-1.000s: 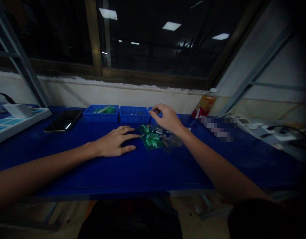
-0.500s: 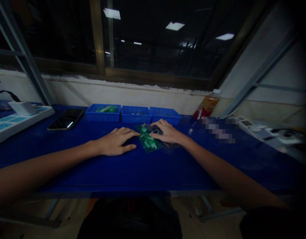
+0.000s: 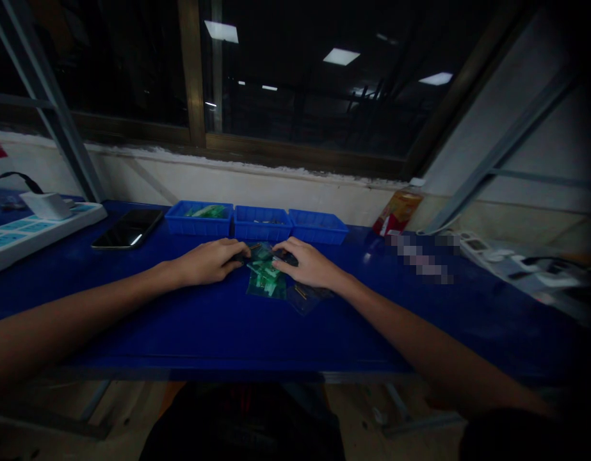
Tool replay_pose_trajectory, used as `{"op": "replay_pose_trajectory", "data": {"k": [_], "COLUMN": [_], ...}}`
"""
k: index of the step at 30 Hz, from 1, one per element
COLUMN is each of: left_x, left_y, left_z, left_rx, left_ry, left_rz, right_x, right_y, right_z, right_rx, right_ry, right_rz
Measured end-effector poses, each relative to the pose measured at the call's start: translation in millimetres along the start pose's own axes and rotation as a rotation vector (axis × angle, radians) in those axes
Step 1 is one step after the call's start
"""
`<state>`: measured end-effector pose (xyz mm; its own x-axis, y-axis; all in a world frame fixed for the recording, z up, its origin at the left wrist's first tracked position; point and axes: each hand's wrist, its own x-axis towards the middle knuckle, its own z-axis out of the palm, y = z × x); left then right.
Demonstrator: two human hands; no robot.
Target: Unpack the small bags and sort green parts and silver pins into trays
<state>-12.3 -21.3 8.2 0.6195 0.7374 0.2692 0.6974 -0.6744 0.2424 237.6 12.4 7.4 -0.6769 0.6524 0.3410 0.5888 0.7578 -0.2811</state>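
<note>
My left hand (image 3: 212, 260) has its fingers curled, the thumb and forefinger closing on the edge of a small clear plastic bag (image 3: 257, 248) with dark slender pieces in it. My right hand (image 3: 310, 262) is bent over the same cluster, its thumb and fingertips gripping plastic film; which bag that film belongs to is partly hidden. Between the hands lies a small bag of green pieces (image 3: 266, 283), flat on the blue table. Below the right palm, another clear bag (image 3: 302, 302) shows a few brass-coloured pins.
Three blue bins stand behind the hands: a left bin (image 3: 199, 225) holding green pieces, a middle bin (image 3: 262, 230) with small parts, and a right bin (image 3: 318, 232). A phone (image 3: 128, 229) and power strip (image 3: 45, 229) lie left. A drink bottle (image 3: 399, 210) leans at the right.
My left hand has drawn slightly left and its stretched fingers have curled onto a bag. The bags have shifted left and spread, so the pin bag shows more.
</note>
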Motion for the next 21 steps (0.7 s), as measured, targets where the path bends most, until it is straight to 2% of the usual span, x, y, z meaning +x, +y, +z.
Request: {"op": "replay_pose_trajectory", "data": {"k": [3,7,9,12,15,17,21], "left_x": [0.1,2.7,3.5,2.8,0.7,-0.6,-2.7], "left_y": [-6.0,-1.7,4.5,14.3,20.5,21.6,19.5], "left_z": [-7.0,-7.6,-4.8,0.4,3.7,3.7,0.0], "left_rx": [-0.038,-0.36,-0.494,-0.597,-0.625,-0.594,-0.387], "left_ry": [0.058,0.205,0.255,0.264,0.228,0.245,0.276], "left_rz": [-0.086,-0.211,-0.2,-0.155,-0.12,-0.119,-0.071], "right_x": [3.6,17.6,22.7,21.6,15.3,12.8,15.0], "right_y": [-3.3,-25.4,-39.4,-54.5,-59.0,-57.6,-51.7], "right_z": [-3.3,-5.4,-2.2,7.1,14.8,16.8,17.1], "right_rx": [-0.026,-0.119,-0.163,-0.198,-0.181,-0.144,-0.05], "right_ry": [0.037,0.133,0.165,0.187,0.182,0.203,0.25], "right_rz": [-0.022,-0.141,-0.219,-0.249,-0.239,-0.222,-0.172]}}
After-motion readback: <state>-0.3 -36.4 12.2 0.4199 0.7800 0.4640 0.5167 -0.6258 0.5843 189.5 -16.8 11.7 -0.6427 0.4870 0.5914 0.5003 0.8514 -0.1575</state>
